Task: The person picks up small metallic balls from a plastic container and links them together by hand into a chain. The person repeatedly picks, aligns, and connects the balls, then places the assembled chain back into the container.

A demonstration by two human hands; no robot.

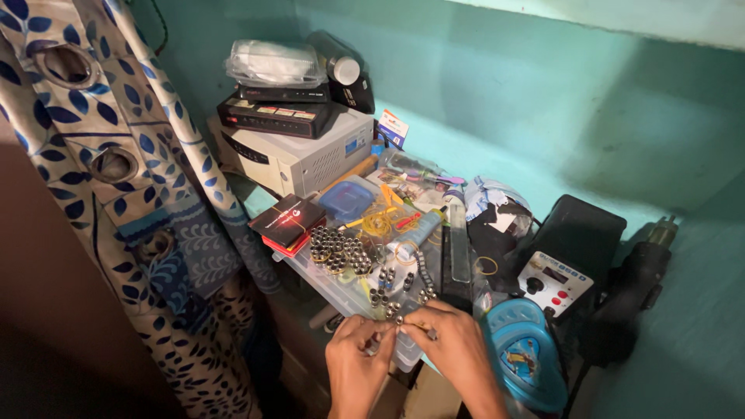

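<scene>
My left hand (355, 357) and my right hand (454, 345) meet at the near edge of a clear plastic box (326, 283). Between the fingers of both hands sits a small metal cylinder (375, 341). My right hand also pinches a thin yellow-handled tool (423, 328). On the box lid lies a cluster of several small metal cylinders (337, 250), and more of them (388, 285) are scattered nearer my hands.
A white metal unit (299, 159) with black boxes stacked on it stands at the back. A black station with knobs (552, 281) and a blue round container (524, 353) are at the right. A patterned blue-and-white curtain (116, 178) hangs left. Teal walls surround.
</scene>
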